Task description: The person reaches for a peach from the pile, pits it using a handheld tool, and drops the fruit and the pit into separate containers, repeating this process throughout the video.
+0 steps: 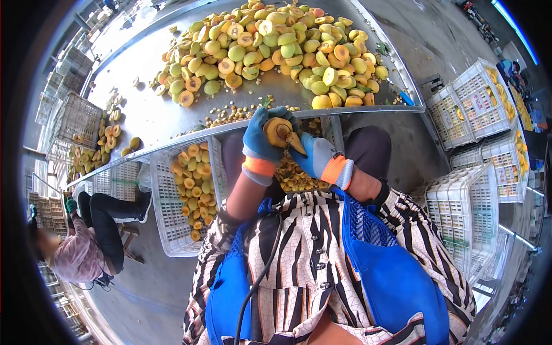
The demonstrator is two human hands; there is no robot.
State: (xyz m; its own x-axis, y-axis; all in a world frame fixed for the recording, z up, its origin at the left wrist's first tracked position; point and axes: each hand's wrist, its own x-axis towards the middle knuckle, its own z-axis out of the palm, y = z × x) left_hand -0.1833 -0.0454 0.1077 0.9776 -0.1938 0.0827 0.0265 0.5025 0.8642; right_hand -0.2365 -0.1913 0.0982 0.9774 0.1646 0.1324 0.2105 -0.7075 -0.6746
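My left hand (263,137), in a blue and grey work glove with an orange cuff, is wrapped around a cut yellow peach (278,131). The fruit's cut face, with a brown hollow, is turned up toward me. Close against it, my right hand (317,155), gloved the same way, pinches a pointed yellow-brown piece (296,143). I cannot tell whether that piece is fruit or a tool. Both hands are above my lap, at the near edge of the metal table (155,118). Below them lie many peach halves (296,172), partly hidden by my gloves.
A large heap of peach halves (270,46) covers the table's middle, with loose pits (230,114) before it. A blue-handled tool (406,98) lies at the right edge. White crates (178,238) stand below and to the right (466,213). Another person (86,247) sits at left.
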